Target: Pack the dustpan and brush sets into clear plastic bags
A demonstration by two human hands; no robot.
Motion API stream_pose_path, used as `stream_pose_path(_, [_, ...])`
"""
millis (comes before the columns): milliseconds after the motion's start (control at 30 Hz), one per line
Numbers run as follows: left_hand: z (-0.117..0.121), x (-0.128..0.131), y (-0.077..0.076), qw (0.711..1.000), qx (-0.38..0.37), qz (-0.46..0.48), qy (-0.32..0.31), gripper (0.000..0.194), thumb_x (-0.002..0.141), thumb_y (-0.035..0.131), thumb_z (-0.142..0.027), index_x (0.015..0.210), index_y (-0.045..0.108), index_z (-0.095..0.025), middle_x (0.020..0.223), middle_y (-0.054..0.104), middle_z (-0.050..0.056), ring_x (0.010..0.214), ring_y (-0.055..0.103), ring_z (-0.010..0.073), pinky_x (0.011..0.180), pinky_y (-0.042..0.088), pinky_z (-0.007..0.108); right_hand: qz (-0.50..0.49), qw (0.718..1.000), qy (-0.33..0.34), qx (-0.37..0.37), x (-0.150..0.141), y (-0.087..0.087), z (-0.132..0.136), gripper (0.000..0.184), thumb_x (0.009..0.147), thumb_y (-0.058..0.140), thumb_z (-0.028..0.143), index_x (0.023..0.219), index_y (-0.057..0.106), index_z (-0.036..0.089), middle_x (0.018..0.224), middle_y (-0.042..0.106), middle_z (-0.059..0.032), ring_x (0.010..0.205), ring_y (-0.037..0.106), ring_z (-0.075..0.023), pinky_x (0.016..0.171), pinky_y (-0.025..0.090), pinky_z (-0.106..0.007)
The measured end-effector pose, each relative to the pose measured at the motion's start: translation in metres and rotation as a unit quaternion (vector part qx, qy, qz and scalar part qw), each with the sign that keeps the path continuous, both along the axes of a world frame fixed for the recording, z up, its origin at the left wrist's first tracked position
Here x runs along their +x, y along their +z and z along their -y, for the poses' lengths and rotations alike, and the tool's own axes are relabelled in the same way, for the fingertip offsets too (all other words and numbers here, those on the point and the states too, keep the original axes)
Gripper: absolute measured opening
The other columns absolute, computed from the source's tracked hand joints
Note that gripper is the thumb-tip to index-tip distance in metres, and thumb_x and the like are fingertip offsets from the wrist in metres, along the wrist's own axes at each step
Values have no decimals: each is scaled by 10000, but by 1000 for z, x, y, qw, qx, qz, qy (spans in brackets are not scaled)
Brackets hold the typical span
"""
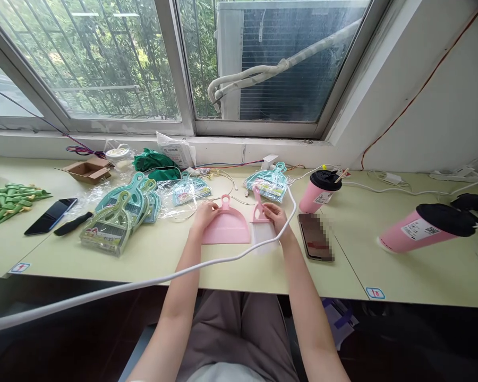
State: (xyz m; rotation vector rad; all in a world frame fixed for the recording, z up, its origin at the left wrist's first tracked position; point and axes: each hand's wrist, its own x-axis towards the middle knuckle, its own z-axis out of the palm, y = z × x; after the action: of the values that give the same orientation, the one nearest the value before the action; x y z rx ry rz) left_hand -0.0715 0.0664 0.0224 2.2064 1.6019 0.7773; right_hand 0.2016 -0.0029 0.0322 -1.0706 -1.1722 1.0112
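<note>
A pink dustpan [227,228] lies flat on the table in front of me, its looped handle pointing away. My left hand [207,214] is at its upper left edge, with the fingers closed on the rim near the handle. To the right of the dustpan is a small pink brush [258,213] with pale bristles toward me. My right hand [276,215] grips the brush by its right side. Just behind the brush lies a packaged turquoise dustpan set [269,182]. A white cable [223,261] runs across the view in front of the bristles and my right wrist.
Several wrapped green and turquoise dustpan sets [119,217] are piled at left, near a black-handled tool [72,224] and a phone [50,216]. Another phone [316,237] and a pink cup [319,192] stand right of my hand. A larger pink cup [422,229] is farther right.
</note>
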Motion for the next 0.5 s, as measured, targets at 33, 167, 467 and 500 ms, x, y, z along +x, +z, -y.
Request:
stream_pose_path(33, [0,4,0,1000,-8,22,-2,246,819,568,-389,740,677,-184,825,681,82,792,585,219,736,399,311,0,1000,3,-7,-9,-2,0,409,695,691,537,897,673,182,767,699,-49,611,602,-145,573,485,-274])
stream_pose_path(167, [6,28,3,990,-35,133,-36,265,837,523,-411,720,583,-181,750,627,32,717,540,172,674,391,280,48,999,-23,-4,-44,-8,0,389,751,644,522,917,661,170,808,712,-75,704,654,-181,641,530,-306])
stream_pose_path(467, [27,61,20,936,-142,268,-180,425,728,680,-531,926,584,-168,859,629,43,750,571,165,666,420,269,310,927,-159,138,-52,-6,12,217,929,450,255,997,646,190,1011,669,-98,1005,592,-214,919,449,-352])
stream_pose_path(500, [28,61,22,935,-141,264,-192,450,702,714,-504,977,597,-167,918,646,57,813,589,186,703,435,278,327,920,-167,139,-51,-6,13,226,937,439,247,1020,641,189,1021,665,-101,1013,582,-216,920,441,-352])
